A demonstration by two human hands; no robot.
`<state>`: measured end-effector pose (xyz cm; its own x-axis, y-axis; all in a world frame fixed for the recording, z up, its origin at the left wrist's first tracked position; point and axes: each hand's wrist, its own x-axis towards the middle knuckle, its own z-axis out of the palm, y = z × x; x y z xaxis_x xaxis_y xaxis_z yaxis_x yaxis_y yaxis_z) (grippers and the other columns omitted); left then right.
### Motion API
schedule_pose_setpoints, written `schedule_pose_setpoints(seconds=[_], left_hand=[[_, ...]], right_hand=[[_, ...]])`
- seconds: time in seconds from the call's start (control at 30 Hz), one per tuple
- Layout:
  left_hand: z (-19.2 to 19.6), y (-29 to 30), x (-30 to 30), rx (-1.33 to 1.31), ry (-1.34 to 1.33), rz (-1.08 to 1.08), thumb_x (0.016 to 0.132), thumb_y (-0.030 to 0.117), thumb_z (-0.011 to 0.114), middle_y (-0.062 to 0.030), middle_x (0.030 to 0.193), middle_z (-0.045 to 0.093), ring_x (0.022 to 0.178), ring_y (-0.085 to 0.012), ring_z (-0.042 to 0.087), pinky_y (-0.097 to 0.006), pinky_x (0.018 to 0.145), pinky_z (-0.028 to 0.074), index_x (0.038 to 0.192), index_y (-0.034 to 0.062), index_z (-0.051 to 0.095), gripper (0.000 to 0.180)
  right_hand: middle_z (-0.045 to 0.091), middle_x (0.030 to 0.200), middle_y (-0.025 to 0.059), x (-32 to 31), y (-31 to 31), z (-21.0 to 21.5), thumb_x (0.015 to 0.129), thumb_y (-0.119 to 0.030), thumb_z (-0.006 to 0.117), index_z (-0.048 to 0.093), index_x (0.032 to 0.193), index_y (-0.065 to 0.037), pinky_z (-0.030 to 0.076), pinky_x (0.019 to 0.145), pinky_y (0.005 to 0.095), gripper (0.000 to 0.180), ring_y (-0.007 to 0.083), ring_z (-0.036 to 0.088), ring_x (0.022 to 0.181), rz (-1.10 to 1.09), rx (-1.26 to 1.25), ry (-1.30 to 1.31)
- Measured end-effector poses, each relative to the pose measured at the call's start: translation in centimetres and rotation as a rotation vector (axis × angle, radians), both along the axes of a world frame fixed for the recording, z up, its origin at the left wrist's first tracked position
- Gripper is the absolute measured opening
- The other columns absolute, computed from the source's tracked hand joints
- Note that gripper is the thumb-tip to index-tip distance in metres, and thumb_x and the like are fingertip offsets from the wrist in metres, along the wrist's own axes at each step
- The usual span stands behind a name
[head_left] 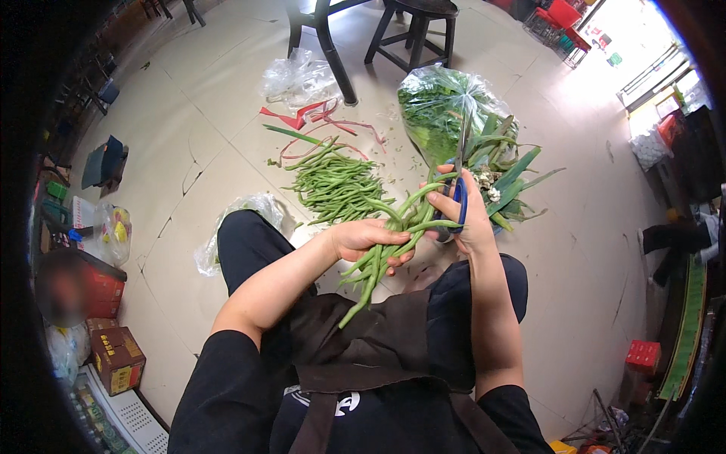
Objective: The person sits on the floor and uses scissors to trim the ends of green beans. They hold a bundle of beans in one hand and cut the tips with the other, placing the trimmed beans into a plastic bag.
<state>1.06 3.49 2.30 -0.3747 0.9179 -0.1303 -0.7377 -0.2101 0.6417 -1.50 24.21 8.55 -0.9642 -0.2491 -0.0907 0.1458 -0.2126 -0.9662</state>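
Note:
My left hand (372, 240) is closed round a bunch of long green beans (373, 274) held above my lap. The bean ends stick out on both sides of the fingers. Blue-handled scissors (460, 198) are in my right hand (476, 216), blades pointing away from me, beside the upper ends of the bunch. Whether the blades are apart I cannot tell. On the floor just beyond my hands lies a heap of green beans (336, 181). To its right is a pile of leek leaves and trimmings (514, 185), partly hidden by my right hand.
A clear bag of leafy greens (435, 106) stands behind the trimmings. Red ties (306, 115) and an empty plastic bag (299, 78) lie beyond the heap. Another plastic bag (261, 204) rests by my left knee. Dark stools (416, 30) stand further off; boxes (118, 359) line the left.

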Motion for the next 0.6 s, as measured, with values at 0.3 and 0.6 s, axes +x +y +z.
schedule_pose_setpoints(seconds=[0.3, 0.6], left_hand=[[1.4, -0.6, 0.4, -0.229, 0.018, 0.239, 0.097, 0.023, 0.056, -0.0078, 0.096, 0.064, 0.071, -0.0109, 0.059, -0.026, 0.064, 0.052, 0.133, -0.0002, 0.047, 0.043], [1.6, -1.5, 0.8, -0.285, 0.299, 0.43, 0.094, 0.017, 0.06, -0.0016, 0.085, 0.062, 0.068, -0.0069, 0.053, -0.022, 0.062, 0.045, 0.101, 0.0009, 0.062, 0.017]], right_hand=[[0.055, 0.087, 0.0005, -1.2, 1.0, -0.9, 0.075, -0.004, 0.075, 0.05, 0.117, -0.005, 0.045, 0.069, 0.0226, 0.048, 0.0088, 0.054, 0.076, -0.174, 0.298, 0.049], [0.061, 0.104, 0.011, -1.3, -0.5, -0.7, 0.074, -0.003, 0.076, 0.042, 0.126, -0.002, 0.048, 0.081, 0.027, 0.062, 0.0171, 0.06, 0.09, -0.116, 0.158, -0.111]])
